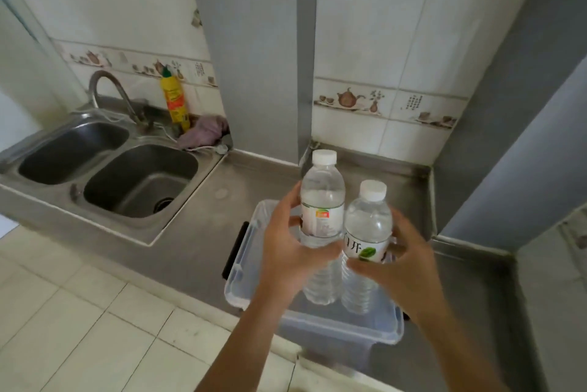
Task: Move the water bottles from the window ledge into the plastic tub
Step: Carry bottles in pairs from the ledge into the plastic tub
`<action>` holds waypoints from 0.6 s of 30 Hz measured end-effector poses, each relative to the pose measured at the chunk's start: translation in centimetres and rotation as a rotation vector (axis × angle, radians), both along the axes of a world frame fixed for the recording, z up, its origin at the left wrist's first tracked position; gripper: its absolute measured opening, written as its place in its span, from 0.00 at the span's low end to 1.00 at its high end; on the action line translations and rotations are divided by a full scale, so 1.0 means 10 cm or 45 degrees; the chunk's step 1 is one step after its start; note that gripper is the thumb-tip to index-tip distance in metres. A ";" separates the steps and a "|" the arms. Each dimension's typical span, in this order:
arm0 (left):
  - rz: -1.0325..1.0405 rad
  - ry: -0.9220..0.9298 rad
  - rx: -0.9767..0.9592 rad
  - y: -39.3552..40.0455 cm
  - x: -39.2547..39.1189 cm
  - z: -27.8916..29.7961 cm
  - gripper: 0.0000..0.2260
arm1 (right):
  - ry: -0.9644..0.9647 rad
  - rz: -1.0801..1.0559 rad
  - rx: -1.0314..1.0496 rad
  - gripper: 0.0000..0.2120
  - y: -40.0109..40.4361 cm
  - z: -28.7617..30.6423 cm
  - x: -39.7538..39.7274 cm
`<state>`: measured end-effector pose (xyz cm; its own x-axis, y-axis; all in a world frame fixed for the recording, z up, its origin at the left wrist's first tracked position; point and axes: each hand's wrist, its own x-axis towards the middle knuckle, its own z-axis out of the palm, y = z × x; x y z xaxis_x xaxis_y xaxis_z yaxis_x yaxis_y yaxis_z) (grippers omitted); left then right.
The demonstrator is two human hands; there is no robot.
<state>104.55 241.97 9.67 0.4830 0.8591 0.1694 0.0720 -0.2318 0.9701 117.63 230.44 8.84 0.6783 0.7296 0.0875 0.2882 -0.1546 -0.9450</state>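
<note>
Two clear water bottles with white caps stand upright side by side over the clear plastic tub (241,267). My left hand (286,245) grips the left bottle (322,197), which has a white label with an orange patch. My right hand (403,264) grips the right bottle (368,223), whose label shows a green leaf. The bottles touch each other. Their lower ends sit inside the tub's rim; I cannot tell if they rest on its floor. The tub lies on the steel counter (197,248) near its front edge.
A double steel sink (139,178) with a curved tap (108,89) is at the left. A yellow detergent bottle (174,99) and a purple cloth (206,132) sit behind it. Grey pillars (254,58) and tiled walls close the back. White floor tiles (79,328) lie below.
</note>
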 end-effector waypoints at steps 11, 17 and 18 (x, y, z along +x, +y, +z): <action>-0.126 0.249 -0.095 0.59 0.70 -0.81 0.39 | 0.048 -0.283 -0.179 0.42 0.51 -0.71 0.41; -0.210 0.267 -0.083 0.60 0.80 -1.02 0.37 | 0.012 -0.396 -0.307 0.28 0.57 -0.86 0.45; -0.220 0.265 -0.095 0.60 0.81 -1.05 0.37 | 0.002 -0.407 -0.315 0.27 0.56 -0.88 0.45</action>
